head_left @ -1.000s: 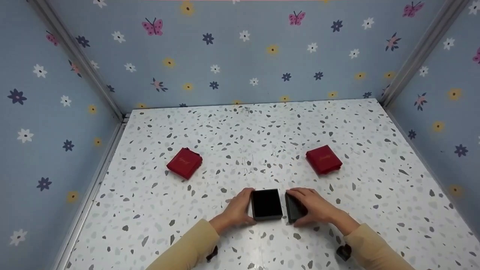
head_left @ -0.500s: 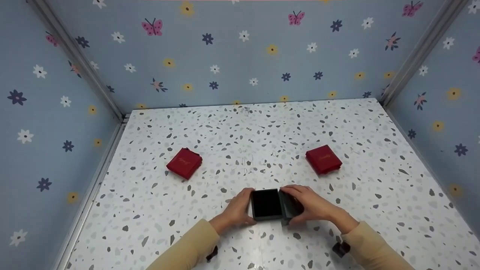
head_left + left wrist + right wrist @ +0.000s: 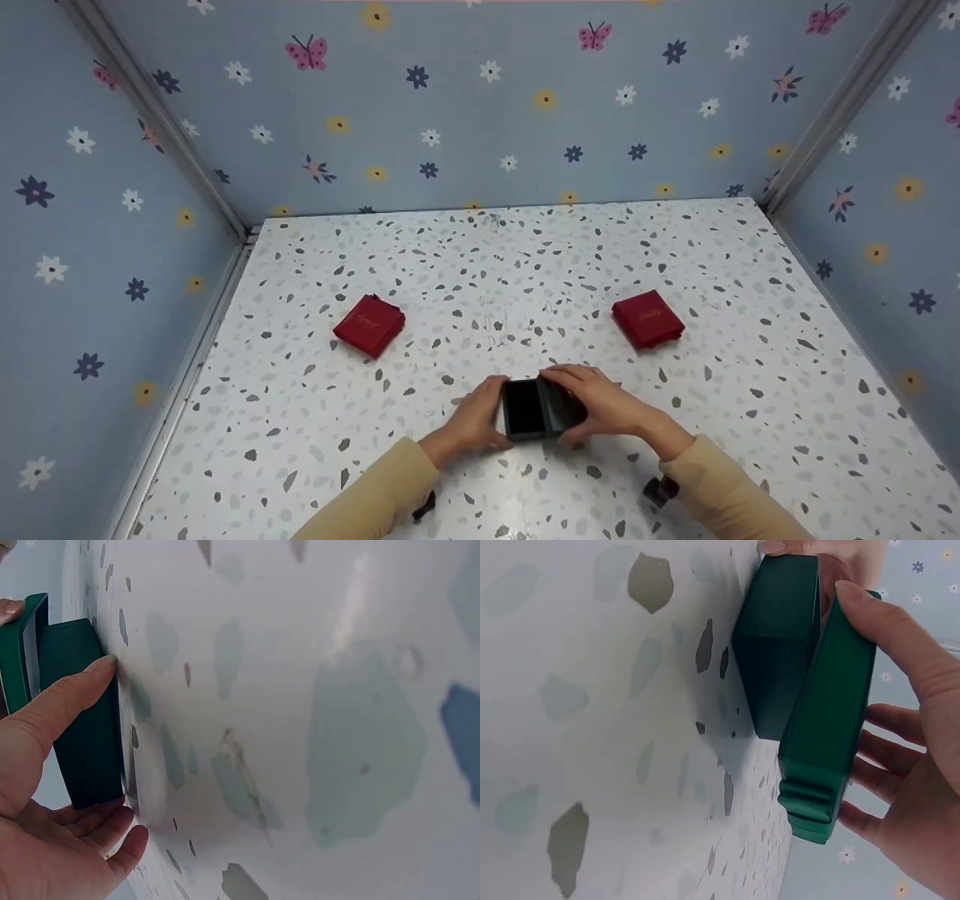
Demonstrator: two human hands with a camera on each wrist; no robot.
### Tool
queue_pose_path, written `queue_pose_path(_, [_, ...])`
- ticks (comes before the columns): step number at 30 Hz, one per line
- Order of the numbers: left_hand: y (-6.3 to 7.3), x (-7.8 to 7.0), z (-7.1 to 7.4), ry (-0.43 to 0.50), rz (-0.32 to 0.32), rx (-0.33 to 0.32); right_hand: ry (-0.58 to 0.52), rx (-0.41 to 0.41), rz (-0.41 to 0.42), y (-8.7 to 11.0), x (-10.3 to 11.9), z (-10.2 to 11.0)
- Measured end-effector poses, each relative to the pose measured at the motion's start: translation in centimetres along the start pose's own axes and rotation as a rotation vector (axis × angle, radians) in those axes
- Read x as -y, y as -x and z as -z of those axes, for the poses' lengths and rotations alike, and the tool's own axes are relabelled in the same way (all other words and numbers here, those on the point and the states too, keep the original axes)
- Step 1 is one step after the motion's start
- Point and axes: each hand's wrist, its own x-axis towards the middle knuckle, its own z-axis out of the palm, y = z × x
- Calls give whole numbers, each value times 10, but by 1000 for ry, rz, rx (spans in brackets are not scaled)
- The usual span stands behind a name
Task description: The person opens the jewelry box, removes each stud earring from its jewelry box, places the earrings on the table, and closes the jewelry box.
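A small square dark green box base point(image 3: 523, 409) stands on the speckled table, its black inside partly in sight. My left hand point(image 3: 472, 418) grips it from the left, thumb on the near side and fingers at the far side. The box's lid point(image 3: 562, 411) is tilted over the right part of the base, its lower edge near the base's rim. My right hand point(image 3: 606, 405) holds this lid between thumb and fingers. In the right wrist view the lid point(image 3: 829, 712) shows a ridged bow-like band at one end, while the base point(image 3: 776, 637) sits behind it.
Farther back lie two red square pouches with gold lettering, the left pouch point(image 3: 369, 326) and the right pouch point(image 3: 648, 320). Blue flowered panels point(image 3: 480, 112) wall the table point(image 3: 465, 255) at the back and both sides.
My right hand has brought the lid leftward, from the table beside the base up over its right part. The left hand and the base have stayed put.
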Motion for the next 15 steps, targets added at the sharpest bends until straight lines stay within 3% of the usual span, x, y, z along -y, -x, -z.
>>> queue_pose_path(8, [1, -1, 2, 9, 7, 2, 6, -26, 25, -11, 4, -6])
queue_pose_path(15, [1, 0, 2, -3, -55, -5, 8, -66, 72, -19, 6, -12])
